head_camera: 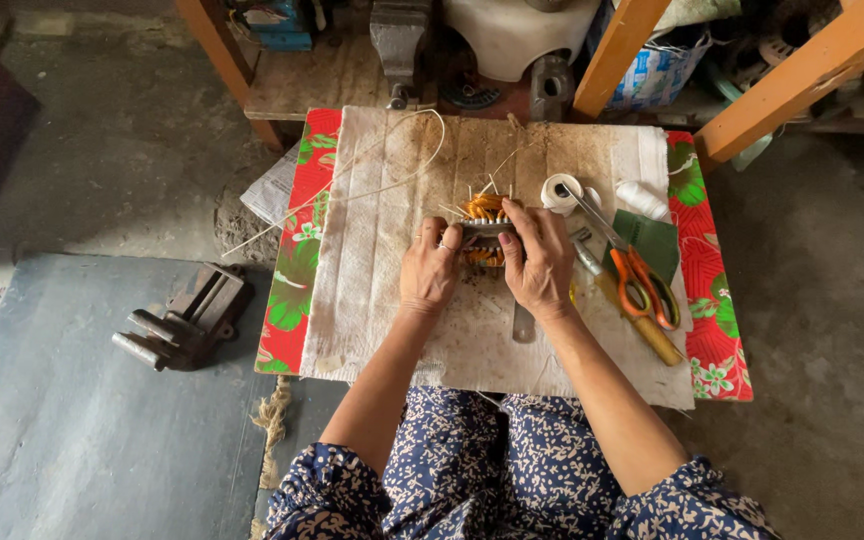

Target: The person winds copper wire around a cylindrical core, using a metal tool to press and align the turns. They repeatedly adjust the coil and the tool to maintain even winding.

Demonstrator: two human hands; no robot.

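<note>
Fingers of the left hand (429, 268) and right hand (539, 262) close around the copper coil (483, 232) on the pale cloth (372, 270). Best hold it steady. Orange scissors (636, 275) lie just right.

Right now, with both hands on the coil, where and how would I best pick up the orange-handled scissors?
Probably by the orange handle loops of the scissors, coming from the near right. The loops lie toward the person, on bare cloth, while the blades point away and rest across the white tape roll. The right hand sits just left of them, so approach from the right side.
</note>
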